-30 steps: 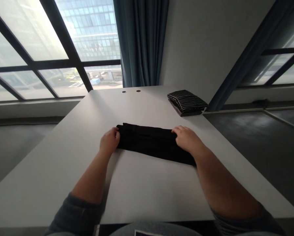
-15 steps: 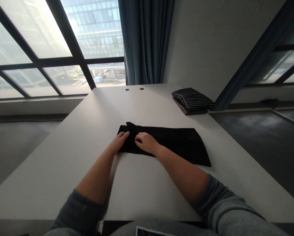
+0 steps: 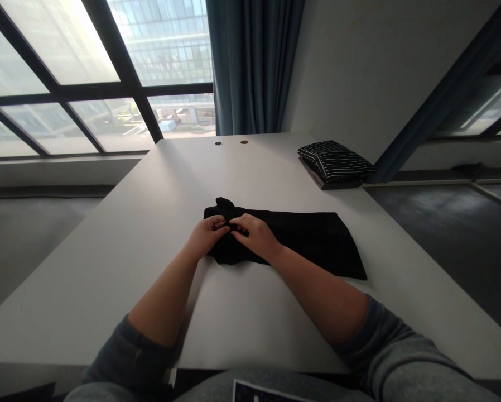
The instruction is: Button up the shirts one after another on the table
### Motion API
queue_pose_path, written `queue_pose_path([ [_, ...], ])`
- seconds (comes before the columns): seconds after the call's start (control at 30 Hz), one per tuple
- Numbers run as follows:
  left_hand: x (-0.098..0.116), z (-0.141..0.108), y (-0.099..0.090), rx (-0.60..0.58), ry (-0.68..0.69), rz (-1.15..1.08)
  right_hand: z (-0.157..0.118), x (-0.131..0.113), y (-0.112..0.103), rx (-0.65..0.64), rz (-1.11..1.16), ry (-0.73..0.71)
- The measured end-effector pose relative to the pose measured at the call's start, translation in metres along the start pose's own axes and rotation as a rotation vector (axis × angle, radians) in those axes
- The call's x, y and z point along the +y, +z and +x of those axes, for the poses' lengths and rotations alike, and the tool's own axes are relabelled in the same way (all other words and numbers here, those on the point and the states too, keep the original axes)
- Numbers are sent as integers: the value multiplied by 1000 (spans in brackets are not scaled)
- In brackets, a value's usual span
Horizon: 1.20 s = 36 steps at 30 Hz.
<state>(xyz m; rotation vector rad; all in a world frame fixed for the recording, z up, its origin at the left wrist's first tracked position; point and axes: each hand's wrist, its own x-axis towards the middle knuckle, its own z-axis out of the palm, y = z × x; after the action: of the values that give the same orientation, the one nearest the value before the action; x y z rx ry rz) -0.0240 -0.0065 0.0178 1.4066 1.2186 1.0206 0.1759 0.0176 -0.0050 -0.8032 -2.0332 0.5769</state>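
Observation:
A black folded garment (image 3: 313, 237) lies lengthwise across the white table, its kind not plain from here. Near its left end, my left hand (image 3: 208, 234) pinches the dark cloth between thumb and fingers. My right hand (image 3: 256, 235) comes in from the right and is closed on the same bunched spot, its fingertips almost meeting those of the left. A small flap of the cloth sticks up beyond the left hand at the far edge. What exactly lies between the fingertips is hard to make out against the black.
On the white table (image 3: 150, 223), toward the back right, sits a stack with a black-and-white striped folded cloth (image 3: 334, 160) on top. Two round holes are set in the far end. Behind stand a blue curtain (image 3: 254, 67) and windows.
Both hands have come together at the left part of the garment and now pinch it. The cloth there has bunched up. The view has tilted slightly.

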Motion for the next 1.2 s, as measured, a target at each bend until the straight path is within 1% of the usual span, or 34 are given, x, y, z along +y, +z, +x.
queue_pose_path([
  [0.03, 1, -1, 1, 59, 33, 132, -1, 1, 0, 8, 4, -25],
  [0.1, 1, -2, 3, 178, 89, 349, -1, 3, 0, 34, 12, -27],
  [0.17, -1, -2, 4, 236, 125, 448, -1, 3, 0, 61, 16, -24],
  [0.27, -6, -2, 6, 225, 144, 434, 1, 3, -1, 89, -19, -70],
  [0.33, -9, -2, 8, 228, 161, 410, 2, 2, 0, 87, -60, -76],
  [0.4, -10, -2, 11, 240, 191, 397, 2, 1, 1, 86, -93, -52],
  [0.5, -10, -3, 17, 233, 212, 377, 1, -2, 5, 117, -130, -2],
  [0.57, -10, -2, 19, 236, 188, 337, 2, -4, 6, 127, -150, 15],
  [0.67, -8, -2, 21, 259, 135, 250, 3, -8, 6, 95, -170, -15],
  [0.73, -7, -3, 23, 270, 124, 230, 4, -10, 5, 85, -169, -12],
  [0.83, -4, -6, 29, 310, 137, 277, 2, -14, 7, 145, -112, 88],
  [0.9, -3, -8, 34, 337, 145, 330, 2, -15, 10, 203, -24, 169],
  [0.97, -3, -10, 38, 354, 144, 383, 2, -16, 13, 233, 79, 221],
  [1.07, -4, -12, 39, 360, 132, 432, 4, -14, 15, 229, 206, 305],
  [1.2, -6, -11, 37, 370, 128, 445, 6, -8, 17, 200, 354, 445],
])
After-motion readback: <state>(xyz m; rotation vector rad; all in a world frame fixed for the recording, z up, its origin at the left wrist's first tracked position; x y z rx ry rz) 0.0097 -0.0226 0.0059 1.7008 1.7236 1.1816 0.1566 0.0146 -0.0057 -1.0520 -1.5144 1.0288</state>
